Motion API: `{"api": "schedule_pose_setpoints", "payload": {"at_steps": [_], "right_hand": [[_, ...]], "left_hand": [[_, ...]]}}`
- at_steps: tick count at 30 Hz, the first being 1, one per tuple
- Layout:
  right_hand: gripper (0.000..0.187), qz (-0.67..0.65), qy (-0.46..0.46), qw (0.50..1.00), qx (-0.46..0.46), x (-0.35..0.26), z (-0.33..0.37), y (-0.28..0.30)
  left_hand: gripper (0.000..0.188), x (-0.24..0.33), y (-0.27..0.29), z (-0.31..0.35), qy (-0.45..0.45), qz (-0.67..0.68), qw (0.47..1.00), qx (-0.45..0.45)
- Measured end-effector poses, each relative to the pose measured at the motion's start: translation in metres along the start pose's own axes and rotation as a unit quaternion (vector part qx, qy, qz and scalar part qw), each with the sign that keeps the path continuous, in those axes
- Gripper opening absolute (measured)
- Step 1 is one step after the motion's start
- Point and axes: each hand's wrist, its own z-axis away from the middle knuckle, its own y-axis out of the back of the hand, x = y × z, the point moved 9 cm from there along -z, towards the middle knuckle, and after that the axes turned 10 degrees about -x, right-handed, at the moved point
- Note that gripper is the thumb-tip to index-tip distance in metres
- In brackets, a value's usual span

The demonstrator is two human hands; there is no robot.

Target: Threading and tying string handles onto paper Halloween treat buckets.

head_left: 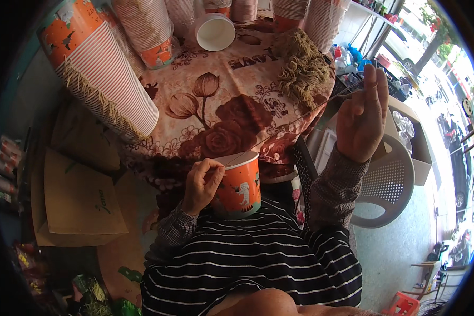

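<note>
An orange paper bucket (pixel 241 184) with a white rim and a printed animal figure stands upright on my lap. My left hand (pixel 199 185) is closed at its left rim, thumb and forefinger pinched together. From the rim a thin cord (pixel 295 122) stretches in a straight line up and right. At its other end my right hand (pixel 362 124) is raised beyond the table's right edge, with two fingers pointing up and the thumb folded in. The cord runs into these fingers; the exact grip is hard to make out.
A flowered tablecloth (pixel 181 126) covers the round table ahead. On it are a tall stack of nested buckets (pixel 110 79), a bucket on its side (pixel 215 32), and a heap of tan cords (pixel 303 66). A cardboard box (pixel 81 200) is at left, a plastic chair (pixel 387 184) at right.
</note>
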Motion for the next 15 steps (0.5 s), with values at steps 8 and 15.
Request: {"api": "schedule_pose_setpoints", "payload": {"at_steps": [8,15], "right_hand": [[0.024,0.046,0.030,0.997,-0.052,-0.003,-0.010,0.003],[0.015,-0.037,-0.386,0.912,-0.136,0.128,0.079,-0.069]], "left_hand": [[0.016,0.002,0.000,-0.007,0.003,0.007,1.000,-0.014],[0.019,0.035,0.018,-0.015,-0.075,0.003,0.996,0.040]]}}
